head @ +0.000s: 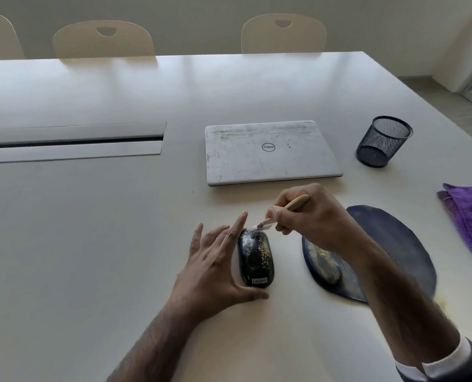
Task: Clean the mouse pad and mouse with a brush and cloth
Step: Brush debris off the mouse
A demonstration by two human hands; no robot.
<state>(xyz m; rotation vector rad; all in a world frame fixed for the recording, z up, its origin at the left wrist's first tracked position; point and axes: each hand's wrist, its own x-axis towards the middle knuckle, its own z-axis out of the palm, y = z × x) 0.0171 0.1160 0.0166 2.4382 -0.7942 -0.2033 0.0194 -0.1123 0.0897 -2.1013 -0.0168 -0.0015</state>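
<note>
Two hands are at the black mouse (255, 257), which lies on the white bench (91, 216) just left of the dark mouse pad (394, 244). The left hand (215, 268) (fingers straight and spread) touches its left side, thumb at the near end. The right hand (309, 216) pinches a small wooden brush (298, 202), with the bristles on the mouse's far end. The top is covered in yellowish specks. A purple cloth (469, 213) lies far right.

black mouse (255, 259) speckled gold, dark blue mouse pad (400, 244), purple cloth (470, 216), black mesh cup (382, 142)
</note>
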